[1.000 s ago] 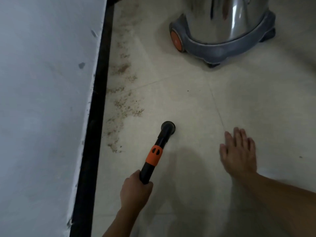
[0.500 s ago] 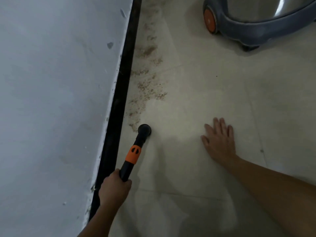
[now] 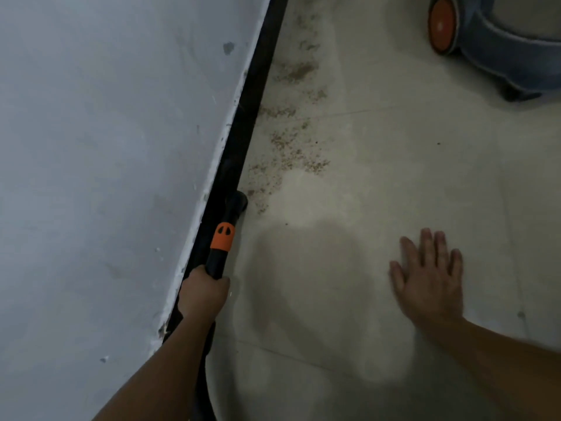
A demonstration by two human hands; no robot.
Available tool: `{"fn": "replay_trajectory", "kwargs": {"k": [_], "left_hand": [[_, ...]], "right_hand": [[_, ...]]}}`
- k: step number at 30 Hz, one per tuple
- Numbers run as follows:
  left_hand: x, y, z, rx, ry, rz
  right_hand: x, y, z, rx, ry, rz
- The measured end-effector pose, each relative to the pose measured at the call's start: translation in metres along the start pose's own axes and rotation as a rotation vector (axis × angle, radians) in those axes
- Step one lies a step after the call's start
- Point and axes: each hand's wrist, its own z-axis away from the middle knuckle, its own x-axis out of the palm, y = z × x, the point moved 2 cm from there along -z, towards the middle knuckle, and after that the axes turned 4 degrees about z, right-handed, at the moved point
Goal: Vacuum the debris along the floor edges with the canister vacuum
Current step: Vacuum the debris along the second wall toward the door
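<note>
Left hand (image 3: 203,294): one, clenched round the black wand (image 3: 219,262) just below its orange collar (image 3: 223,237).
Right hand (image 3: 431,278): one, released, fingers straight, palm flat on the floor (image 3: 394,177), well apart from the wand.
Nozzle (image 3: 238,202): one, on the floor, touching the black baseboard (image 3: 258,86).
Debris (image 3: 288,153): brown specks along the baseboard, beginning just beyond the nozzle.
Vacuum (image 3: 510,59): one canister, top right; one orange wheel (image 3: 441,24) showing.
Wall (image 3: 106,147): white, on the left.
</note>
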Motion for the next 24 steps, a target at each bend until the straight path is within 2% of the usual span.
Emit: {"fn": "replay_trajectory", "kwargs": {"k": [4,11,18,24], "left_hand": [[0.005,0.008,0.001,0.012,-0.060,0.039],[0.028,-0.003,0.091,0.217,-0.106,-0.152],[-0.001,0.004,0.012,0.004,0.003,-0.023],[0.012,0.033,-0.017,0.084,-0.054,0.030]], "right_hand": [[0.001,-0.001,-0.003,-0.007,0.006,0.010],[-0.012,-0.003,0.001,-0.002,-0.022,-0.008],[-0.003,-0.002,-0.002,-0.008,0.005,-0.029],[0.004,0.001,-0.001,-0.013,0.036,-0.008]]}}
